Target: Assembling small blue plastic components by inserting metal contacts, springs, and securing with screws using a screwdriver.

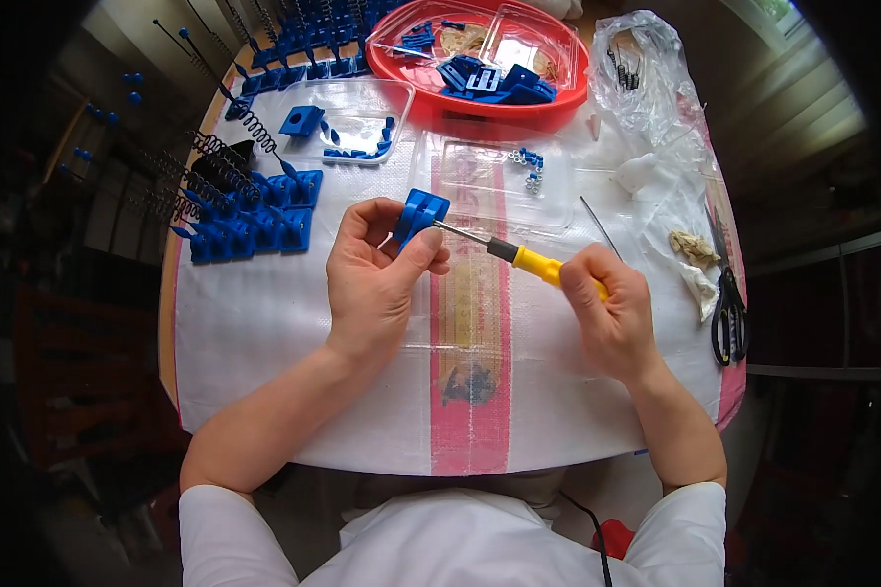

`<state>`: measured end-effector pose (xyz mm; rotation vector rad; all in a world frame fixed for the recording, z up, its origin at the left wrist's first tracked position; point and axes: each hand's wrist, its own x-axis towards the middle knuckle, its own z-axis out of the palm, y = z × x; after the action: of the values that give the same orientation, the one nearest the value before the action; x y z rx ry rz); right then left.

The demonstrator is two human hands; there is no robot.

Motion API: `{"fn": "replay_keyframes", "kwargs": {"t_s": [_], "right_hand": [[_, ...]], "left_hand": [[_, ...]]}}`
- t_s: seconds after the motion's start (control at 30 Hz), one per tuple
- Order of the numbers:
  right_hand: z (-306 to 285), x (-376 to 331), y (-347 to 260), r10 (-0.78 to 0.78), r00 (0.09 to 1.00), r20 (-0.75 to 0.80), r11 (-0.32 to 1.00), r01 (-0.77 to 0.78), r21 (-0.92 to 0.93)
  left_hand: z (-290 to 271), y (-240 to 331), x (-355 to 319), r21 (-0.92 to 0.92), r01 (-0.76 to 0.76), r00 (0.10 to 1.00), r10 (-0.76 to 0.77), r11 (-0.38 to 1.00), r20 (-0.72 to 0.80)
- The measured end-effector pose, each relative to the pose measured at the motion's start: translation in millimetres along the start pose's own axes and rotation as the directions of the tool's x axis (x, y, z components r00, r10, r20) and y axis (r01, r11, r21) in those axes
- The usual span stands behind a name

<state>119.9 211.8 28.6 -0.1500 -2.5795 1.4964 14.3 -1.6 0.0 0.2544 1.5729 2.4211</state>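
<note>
My left hand (377, 269) is closed round a small blue plastic bracket (423, 210), holding it up over the middle of the table. In my right hand (612, 303) is a screwdriver (533, 262) with a yellow handle, a dark collar and a metal shaft. Its shaft slants up and left, and the tip meets the bracket's lower right side by my left thumb. Whether a screw sits at the tip I cannot see. Just beyond the bracket, a clear plastic tray (480, 137) holds small blue pieces and metal nuts (533, 181).
Blue bases with black springs (255, 220) stand in rows at the left and far left. A clear lid (372, 108) carries blue parts. A red tub (475, 108) holds more. At right lie a plastic bag (641, 88), a thin metal rod (599, 225) and black scissors (727, 318).
</note>
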Motion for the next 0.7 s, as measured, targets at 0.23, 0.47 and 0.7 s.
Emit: {"fn": "replay_keyframes", "kwargs": {"t_s": [0.23, 0.47, 0.7], "right_hand": [[13, 2, -7, -0.026, 0.997, -0.074, 0.998, 0.03, 0.054], [12, 3, -5, -0.046, 0.994, -0.095, 0.991, 0.057, 0.119], [-2, 6, 0, -0.05, 0.999, -0.008, 0.998, 0.049, -0.038]], "left_hand": [[-3, -1, 0, 0.014, -0.015, 1.0, 0.015, 1.0, 0.003], [-1, -1, 0, 0.037, -0.03, 0.999, 0.029, 0.999, 0.016], [-3, 1, 1, -0.071, 0.011, 0.999, -0.009, 0.997, 0.031]]}}
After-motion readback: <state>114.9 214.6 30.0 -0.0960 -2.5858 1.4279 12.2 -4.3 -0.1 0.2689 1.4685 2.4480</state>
